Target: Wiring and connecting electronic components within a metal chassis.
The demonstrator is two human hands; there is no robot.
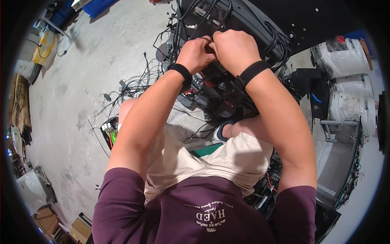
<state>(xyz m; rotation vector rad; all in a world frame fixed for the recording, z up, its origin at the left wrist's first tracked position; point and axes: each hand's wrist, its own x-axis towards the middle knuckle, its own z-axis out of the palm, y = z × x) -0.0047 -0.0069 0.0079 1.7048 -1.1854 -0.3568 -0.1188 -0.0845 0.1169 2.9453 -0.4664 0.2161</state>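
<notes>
Both of my hands meet over a tangle of black cables [222, 16] at the top middle. My left hand [196, 53] has its fingers curled, its thumb pointing at the other hand. Beside it, my right hand [235, 49] is closed in a fist, knuckles up. Whatever lies between the fingertips is hidden; it may be thin or small. Behind them a dark grey case-like panel [251, 25] slopes away, with looped black cables [280, 49] along its right side. Black parts with red bits [209, 83] are heaped below my wrists.
Loose cables [136, 83] spread over the concrete floor [77, 101] at left. By my left knee is an open black box [109, 128] with green and orange parts. White plastic-wrapped rolls [351, 107] stand at right, near a grey flat panel [339, 158]. A black perforated surface [317, 20] overhangs the top right.
</notes>
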